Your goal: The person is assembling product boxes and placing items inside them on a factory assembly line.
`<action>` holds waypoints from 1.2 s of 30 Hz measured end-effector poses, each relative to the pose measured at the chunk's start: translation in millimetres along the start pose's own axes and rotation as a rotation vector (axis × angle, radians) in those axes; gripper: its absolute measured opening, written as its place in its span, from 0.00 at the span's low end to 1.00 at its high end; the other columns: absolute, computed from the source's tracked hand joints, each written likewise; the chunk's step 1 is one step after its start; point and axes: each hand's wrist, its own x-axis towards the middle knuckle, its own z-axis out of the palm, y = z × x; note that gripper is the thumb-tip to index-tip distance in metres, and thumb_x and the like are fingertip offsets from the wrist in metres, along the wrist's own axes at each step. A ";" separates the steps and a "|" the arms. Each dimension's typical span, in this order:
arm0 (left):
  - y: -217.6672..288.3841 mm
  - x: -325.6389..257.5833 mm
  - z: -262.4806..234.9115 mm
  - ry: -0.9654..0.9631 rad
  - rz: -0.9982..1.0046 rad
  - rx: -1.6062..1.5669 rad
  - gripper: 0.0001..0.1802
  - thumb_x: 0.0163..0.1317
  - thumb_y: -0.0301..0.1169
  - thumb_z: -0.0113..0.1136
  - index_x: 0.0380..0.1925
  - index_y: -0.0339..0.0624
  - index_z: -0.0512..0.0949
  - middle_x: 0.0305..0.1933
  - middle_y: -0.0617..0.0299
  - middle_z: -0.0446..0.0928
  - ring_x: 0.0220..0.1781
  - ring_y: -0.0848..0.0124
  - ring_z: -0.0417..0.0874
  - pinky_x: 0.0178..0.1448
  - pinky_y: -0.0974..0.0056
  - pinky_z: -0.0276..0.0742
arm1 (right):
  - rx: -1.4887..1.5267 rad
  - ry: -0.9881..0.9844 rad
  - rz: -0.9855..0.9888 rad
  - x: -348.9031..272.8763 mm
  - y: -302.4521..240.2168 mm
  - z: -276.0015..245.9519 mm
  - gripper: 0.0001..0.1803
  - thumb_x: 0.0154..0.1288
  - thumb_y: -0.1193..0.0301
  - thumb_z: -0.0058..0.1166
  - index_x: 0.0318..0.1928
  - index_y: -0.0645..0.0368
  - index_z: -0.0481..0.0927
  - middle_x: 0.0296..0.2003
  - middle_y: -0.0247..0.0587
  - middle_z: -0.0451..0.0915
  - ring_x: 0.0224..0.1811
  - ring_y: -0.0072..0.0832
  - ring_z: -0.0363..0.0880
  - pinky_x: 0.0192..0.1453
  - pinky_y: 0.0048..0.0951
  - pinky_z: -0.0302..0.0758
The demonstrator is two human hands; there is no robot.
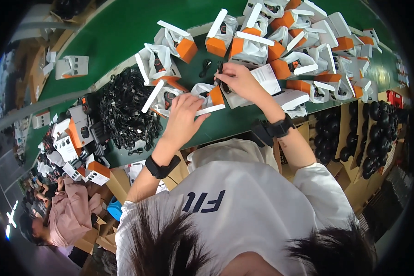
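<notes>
My left hand (184,117) lies over the near side of an open white-and-orange box (216,96), its index finger and thumb on either side of the white flap. White wrapping shows inside that box. Just left stands another open box (158,102) with a dark round device in it. My right hand (241,83) pinches a bundled black cable (222,86) at the right-hand end of the first box. A second coiled black cable (205,68) lies on the green table (202,123) beyond the boxes. Dark bands circle both my wrists.
A big heap of black cables (126,108) sits to my left. Several open boxes (292,64) with wrapped devices crowd the far and right side. More cartons (73,133) stand farther left, near a person in pink (71,207). Black round items (379,133) fill cardboard dividers at right.
</notes>
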 end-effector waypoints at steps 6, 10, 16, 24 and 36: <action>1.4 19.6 -14.1 -0.095 0.033 -0.100 0.26 0.44 0.34 0.63 0.43 0.35 0.68 0.43 0.53 0.69 0.47 0.55 0.69 0.51 0.57 0.65 | -0.078 -0.169 -0.085 3.9 -7.6 22.3 0.10 0.57 0.75 0.48 0.39 0.65 0.71 0.29 0.47 0.77 0.32 0.31 0.75 0.37 0.26 0.71; -4.9 22.1 -19.4 -0.179 -0.079 -0.134 0.25 0.42 0.34 0.65 0.40 0.36 0.68 0.41 0.54 0.69 0.44 0.55 0.72 0.46 0.59 0.68 | -0.553 -0.095 -0.281 2.4 -1.9 34.1 0.10 0.57 0.75 0.45 0.40 0.62 0.69 0.29 0.54 0.74 0.33 0.48 0.74 0.35 0.39 0.70; -22.1 19.2 -4.7 -0.222 -0.077 -0.307 0.21 0.42 0.31 0.65 0.36 0.38 0.68 0.40 0.56 0.69 0.40 0.58 0.73 0.43 0.60 0.69 | -0.510 -0.430 -0.154 13.1 -3.9 26.9 0.07 0.59 0.74 0.43 0.38 0.61 0.66 0.27 0.51 0.75 0.31 0.47 0.73 0.32 0.40 0.66; -10.1 7.5 1.1 0.032 -0.066 -0.053 0.17 0.45 0.35 0.64 0.33 0.37 0.73 0.32 0.56 0.73 0.41 0.60 0.72 0.46 0.60 0.64 | -0.630 -0.580 -0.103 22.7 -7.4 27.8 0.09 0.58 0.72 0.46 0.37 0.62 0.66 0.23 0.49 0.74 0.28 0.43 0.73 0.31 0.37 0.66; -9.0 6.2 -1.3 -0.187 -0.003 0.170 0.17 0.50 0.42 0.58 0.32 0.39 0.76 0.27 0.56 0.75 0.35 0.63 0.71 0.47 0.61 0.56 | -0.767 -0.564 -0.161 29.1 -15.9 33.8 0.05 0.50 0.75 0.53 0.28 0.64 0.74 0.20 0.47 0.75 0.23 0.41 0.73 0.27 0.35 0.66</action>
